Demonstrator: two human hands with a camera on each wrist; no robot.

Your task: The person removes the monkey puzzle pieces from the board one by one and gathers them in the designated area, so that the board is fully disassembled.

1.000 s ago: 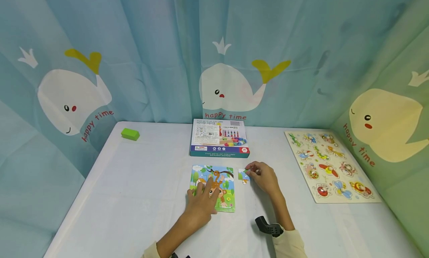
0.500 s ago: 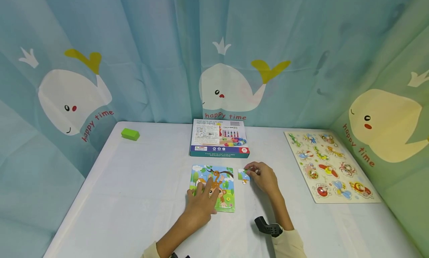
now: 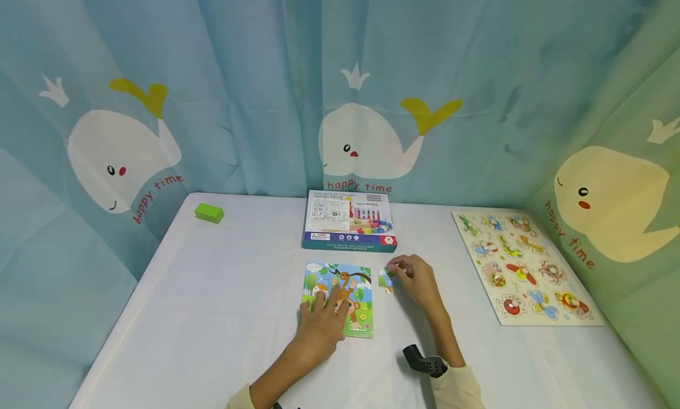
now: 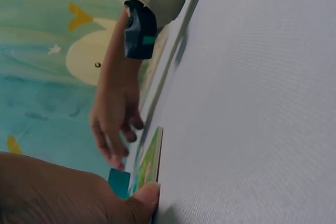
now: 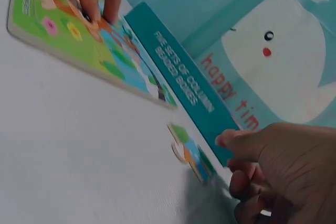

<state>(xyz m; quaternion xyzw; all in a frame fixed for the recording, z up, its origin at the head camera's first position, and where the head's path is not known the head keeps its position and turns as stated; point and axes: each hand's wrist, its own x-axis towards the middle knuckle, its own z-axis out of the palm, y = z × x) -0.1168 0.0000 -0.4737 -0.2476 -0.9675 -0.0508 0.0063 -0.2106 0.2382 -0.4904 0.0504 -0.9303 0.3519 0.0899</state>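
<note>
A monkey jigsaw puzzle [image 3: 364, 308] lies in its board on the table, in front of the head view's middle. My left hand [image 3: 320, 329] rests on its lower left part with fingers spread over the picture. In the left wrist view, the thumb [image 4: 146, 195] lies at the board's edge. A loose puzzle piece [image 5: 191, 153] sits on the table just right of the puzzle. My right hand [image 3: 418, 279] hovers at this piece, its fingertips overlapping it in the head view. From the right wrist, the thumb and loosely curled fingers [image 5: 241, 184] show beside the piece, apart from it.
Behind the puzzle lies a beaded-boxes toy box [image 3: 350, 220]. A peg board with insect pictures [image 3: 526, 267] is on the right side of the table. One green block [image 3: 209, 213] stands at the far left corner. Whale-print curtains [image 3: 255, 102] surround the table.
The head view has shifted slightly. My right hand's fingers sit marginally differently over the loose piece. The left hand stays on the puzzle.
</note>
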